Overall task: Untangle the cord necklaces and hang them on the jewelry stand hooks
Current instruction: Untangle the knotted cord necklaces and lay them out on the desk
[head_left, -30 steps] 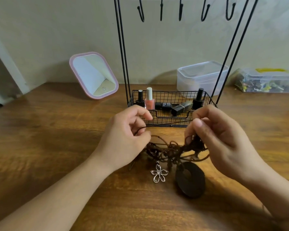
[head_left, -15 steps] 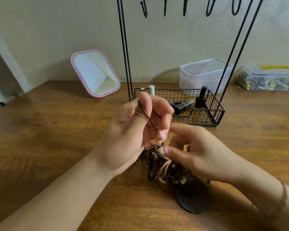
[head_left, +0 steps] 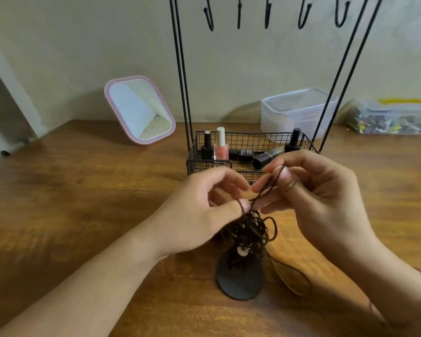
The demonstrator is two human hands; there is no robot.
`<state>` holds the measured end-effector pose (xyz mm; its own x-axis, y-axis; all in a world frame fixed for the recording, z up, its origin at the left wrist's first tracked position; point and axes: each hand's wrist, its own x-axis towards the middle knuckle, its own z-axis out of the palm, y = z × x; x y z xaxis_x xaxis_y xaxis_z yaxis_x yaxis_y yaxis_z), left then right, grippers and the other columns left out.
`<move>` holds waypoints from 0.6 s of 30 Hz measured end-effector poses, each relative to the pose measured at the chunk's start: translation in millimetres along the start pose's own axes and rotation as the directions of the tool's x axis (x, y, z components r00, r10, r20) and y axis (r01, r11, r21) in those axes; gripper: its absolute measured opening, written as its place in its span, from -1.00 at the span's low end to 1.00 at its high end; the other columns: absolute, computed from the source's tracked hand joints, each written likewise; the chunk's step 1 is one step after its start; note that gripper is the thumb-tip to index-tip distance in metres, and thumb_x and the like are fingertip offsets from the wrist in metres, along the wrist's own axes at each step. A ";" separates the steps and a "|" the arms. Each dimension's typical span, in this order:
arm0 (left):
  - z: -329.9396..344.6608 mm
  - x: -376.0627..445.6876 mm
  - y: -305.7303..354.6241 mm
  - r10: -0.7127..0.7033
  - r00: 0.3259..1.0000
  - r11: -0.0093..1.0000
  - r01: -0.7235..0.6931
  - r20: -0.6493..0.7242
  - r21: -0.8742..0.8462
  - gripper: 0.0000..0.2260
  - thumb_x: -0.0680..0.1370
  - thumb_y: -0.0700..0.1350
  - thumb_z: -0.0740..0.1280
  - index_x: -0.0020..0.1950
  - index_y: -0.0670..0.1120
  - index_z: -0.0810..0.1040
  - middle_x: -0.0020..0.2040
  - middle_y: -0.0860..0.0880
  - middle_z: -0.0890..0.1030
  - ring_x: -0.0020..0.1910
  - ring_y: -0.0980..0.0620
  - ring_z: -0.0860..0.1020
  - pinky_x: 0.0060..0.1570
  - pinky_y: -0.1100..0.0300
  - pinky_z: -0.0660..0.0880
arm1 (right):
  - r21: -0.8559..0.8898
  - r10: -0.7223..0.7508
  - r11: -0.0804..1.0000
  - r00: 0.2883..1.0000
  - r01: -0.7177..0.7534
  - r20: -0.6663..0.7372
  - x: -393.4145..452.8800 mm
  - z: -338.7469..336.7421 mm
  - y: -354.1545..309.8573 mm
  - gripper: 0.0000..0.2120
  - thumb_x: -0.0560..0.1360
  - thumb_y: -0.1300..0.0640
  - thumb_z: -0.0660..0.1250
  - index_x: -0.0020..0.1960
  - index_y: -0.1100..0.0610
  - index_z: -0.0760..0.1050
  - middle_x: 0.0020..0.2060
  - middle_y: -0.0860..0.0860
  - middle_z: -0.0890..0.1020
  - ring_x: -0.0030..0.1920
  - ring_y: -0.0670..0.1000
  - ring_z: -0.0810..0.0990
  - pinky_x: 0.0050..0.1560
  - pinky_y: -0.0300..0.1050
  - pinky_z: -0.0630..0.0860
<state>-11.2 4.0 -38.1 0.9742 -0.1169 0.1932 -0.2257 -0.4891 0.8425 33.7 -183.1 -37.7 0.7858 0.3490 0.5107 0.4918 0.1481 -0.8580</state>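
The cord necklaces (head_left: 249, 231) hang as one dark tangle between both hands, above the wooden table (head_left: 83, 203) and in front of the jewelry stand (head_left: 248, 152). The left hand (head_left: 204, 215) pinches a cord at the top of the tangle; the right hand (head_left: 319, 198) pinches a strand that runs up from it, while the hooks (head_left: 267, 13) are bare

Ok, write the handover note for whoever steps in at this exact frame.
Left hand: a cord loop sits round its thumb, at the top of the tangle.
Right hand: grip pinches one dark cord strand pulled up from the tangle.
Tangled necklaces: bunched between the hands, above a dark round pendant on the table.
Stand hooks: all bare.
Done: nothing hung.
Left: separate every cord, hang each.
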 end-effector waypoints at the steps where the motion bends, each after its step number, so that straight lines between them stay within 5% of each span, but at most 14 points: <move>1: -0.2 0.8 -0.7 -0.016 0.998 0.997 0.012 0.056 0.076 -0.88 0.57 -0.03 0.38 0.09 0.14 0.59 -0.01 0.14 0.64 -0.01 0.17 0.60 0.02 0.20 0.55 | 0.016 0.007 1.000 1.000 -0.007 -0.011 -0.1 -0.7 -0.1 -0.86 0.52 0.17 0.24 -0.03 0.21 0.53 -0.24 0.14 0.71 -0.34 0.13 0.72 -0.34 -0.07 0.65; 5: 0.0 2.0 -2.3 -0.046 0.961 0.997 0.028 0.272 0.070 -0.84 0.63 -0.06 0.32 0.18 0.02 0.62 0.06 0.07 0.68 0.08 0.11 0.63 0.14 0.09 0.57 | 0.083 0.050 0.996 0.997 -0.045 -0.062 0.0 -7.4 -1.1 -0.83 0.49 0.14 0.24 -0.02 0.22 0.52 -0.24 0.17 0.70 -0.35 0.17 0.70 -0.34 -0.02 0.66; 9: -3.3 2.3 -3.9 -0.038 0.960 0.999 0.040 0.276 0.001 -0.87 0.62 -0.09 0.33 0.10 -0.05 0.64 -0.02 0.00 0.69 -0.01 0.08 0.65 0.06 0.11 0.59 | 0.169 0.078 0.984 0.991 -0.059 -0.111 4.1 -17.5 -1.6 -0.86 0.50 0.14 0.24 -0.03 0.17 0.53 -0.28 0.12 0.68 -0.35 0.14 0.67 -0.30 0.01 0.65; 13: -2.5 2.1 -3.5 -0.047 0.983 0.977 0.082 0.176 -0.195 -0.80 0.63 -0.11 0.26 -0.16 -0.09 0.57 -0.26 0.03 0.56 -0.22 0.11 0.53 -0.12 0.25 0.52 | -0.054 0.168 0.985 0.976 -0.162 0.138 6.6 -26.8 2.1 -0.77 0.49 0.36 0.38 0.09 0.14 0.56 -0.10 0.12 0.72 -0.06 0.14 0.71 -0.09 0.05 0.67; 16: -0.9 2.2 -4.1 -0.154 0.976 0.828 0.214 0.157 -0.518 -0.77 0.65 -0.04 0.17 -0.15 -0.10 0.46 -0.26 -0.03 0.45 -0.28 0.07 0.45 -0.28 0.24 0.49 | -0.017 0.103 0.995 0.991 -0.102 0.085 3.7 -25.7 7.3 -0.49 0.27 0.43 0.27 0.15 0.07 0.55 0.05 0.09 0.67 0.10 0.14 0.65 0.05 0.07 0.62; 18: -1.4 2.5 -4.3 -0.154 0.972 0.666 0.237 0.180 -0.708 -0.74 0.65 -0.02 0.11 -0.17 -0.07 0.43 -0.24 -0.03 0.45 -0.29 0.06 0.43 -0.32 0.23 0.45 | -0.047 0.024 0.999 0.996 -0.020 0.084 0.6 -20.8 10.7 -0.64 0.33 0.30 0.26 0.09 0.08 0.57 0.01 0.09 0.65 0.09 0.14 0.63 0.06 0.07 0.57</move>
<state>-7.9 7.0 -40.6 0.9806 -0.1933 -0.0329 0.0832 0.2582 0.9625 47.2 -200.6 -45.4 0.7631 0.4288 0.4835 0.4929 0.0977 -0.8646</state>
